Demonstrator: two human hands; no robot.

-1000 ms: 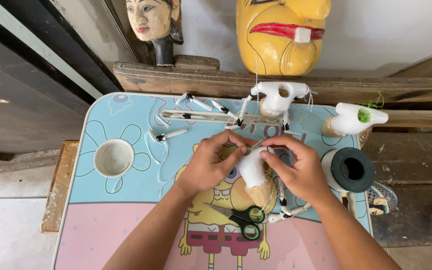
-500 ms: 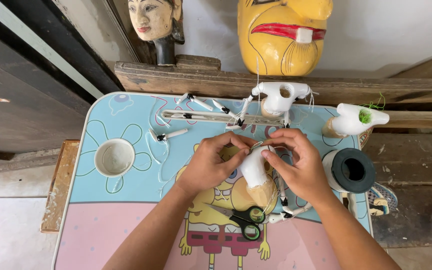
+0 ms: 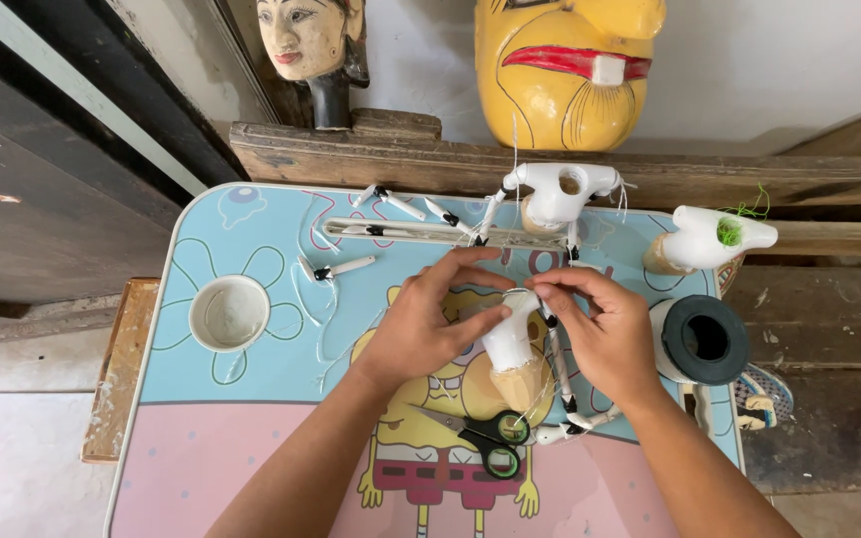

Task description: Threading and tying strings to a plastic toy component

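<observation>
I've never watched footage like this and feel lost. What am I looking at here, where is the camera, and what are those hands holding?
The camera sits on a person's head and looks down at their own two bare hands over a small cartoon-printed table. The left hand and right hand together hold a small white puppet piece with a tan base, pinching at its top. On the table lie black scissors, a white cup, white jointed sticks and a black roll. Two carved masks stand behind.

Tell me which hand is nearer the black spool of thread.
Right. The right hand sits just beside the black spool of thread; the left hand is farther off, across the white puppet torso.
</observation>
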